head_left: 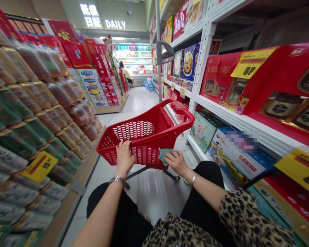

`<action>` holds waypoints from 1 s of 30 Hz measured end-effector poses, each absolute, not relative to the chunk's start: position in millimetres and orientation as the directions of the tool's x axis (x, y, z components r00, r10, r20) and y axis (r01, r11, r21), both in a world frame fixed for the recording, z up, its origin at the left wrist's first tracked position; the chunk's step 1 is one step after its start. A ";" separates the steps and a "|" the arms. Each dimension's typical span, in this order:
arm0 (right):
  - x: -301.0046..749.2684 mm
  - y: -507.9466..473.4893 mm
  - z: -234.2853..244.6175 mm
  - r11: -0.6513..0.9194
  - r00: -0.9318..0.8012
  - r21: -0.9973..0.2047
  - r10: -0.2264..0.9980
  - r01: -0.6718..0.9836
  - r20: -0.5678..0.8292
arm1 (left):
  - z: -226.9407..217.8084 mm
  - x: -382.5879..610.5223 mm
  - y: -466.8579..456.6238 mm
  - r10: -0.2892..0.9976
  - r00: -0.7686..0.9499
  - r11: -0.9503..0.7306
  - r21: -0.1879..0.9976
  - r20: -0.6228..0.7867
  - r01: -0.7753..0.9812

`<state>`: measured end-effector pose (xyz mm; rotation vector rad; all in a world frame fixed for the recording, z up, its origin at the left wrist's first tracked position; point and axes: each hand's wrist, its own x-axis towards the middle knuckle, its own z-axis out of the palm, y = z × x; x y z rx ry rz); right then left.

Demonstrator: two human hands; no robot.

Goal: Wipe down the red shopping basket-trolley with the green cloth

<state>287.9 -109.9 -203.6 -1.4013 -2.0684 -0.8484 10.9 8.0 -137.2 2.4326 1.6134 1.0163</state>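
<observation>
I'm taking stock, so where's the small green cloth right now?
Just right of centre in the head view, the small green cloth is in the bare right hand, at the near side of the red plastic shopping cart.

Store aisle, pale glossy tile floor point(141, 94) with light reflections. White metal shelving point(207, 51) with perforated uprights lines the right side; a low wood-edged platform point(91, 156) carrying stacked drinks runs along the left. Far end has brightly lit display shelves point(139, 56) below a pale wall point(110, 8) with a glowing white "DAILY" sign point(115, 24).
</observation>
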 end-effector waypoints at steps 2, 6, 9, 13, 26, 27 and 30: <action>296.3 -109.1 -177.9 0.239 -0.299 0.190 0.598 0.952 0.743 | -138.5 10.1 6.3 0.837 0.233 -0.450 0.380 0.495 0.808; 303.3 -99.4 -137.0 0.136 -0.176 0.118 0.598 0.984 0.782 | -139.2 9.4 2.4 0.839 0.219 -0.441 0.388 0.497 0.809; 292.4 -92.4 -137.1 0.155 -0.226 0.167 0.576 0.974 0.786 | -139.1 8.7 -1.0 0.844 0.223 -0.440 0.395 0.487 0.806; 267.9 -90.6 -171.1 0.214 -0.292 0.202 0.601 0.956 0.744 | -139.5 8.0 -6.2 0.847 0.224 -0.440 0.398 0.483 0.805; 249.7 -115.7 -195.1 0.262 -0.274 0.129 0.649 0.956 0.709 | -145.8 6.7 -15.7 0.844 0.190 -0.425 0.410 0.502 0.807; 242.7 -111.9 -186.8 0.287 -0.303 0.146 0.640 0.947 0.706 | -146.0 7.0 -16.4 0.844 0.182 -0.421 0.413 0.504 0.808; 213.9 -92.3 -162.6 0.398 -0.423 0.197 0.633 0.896 0.648 | -146.1 6.4 -18.4 0.843 0.177 -0.417 0.410 0.507 0.811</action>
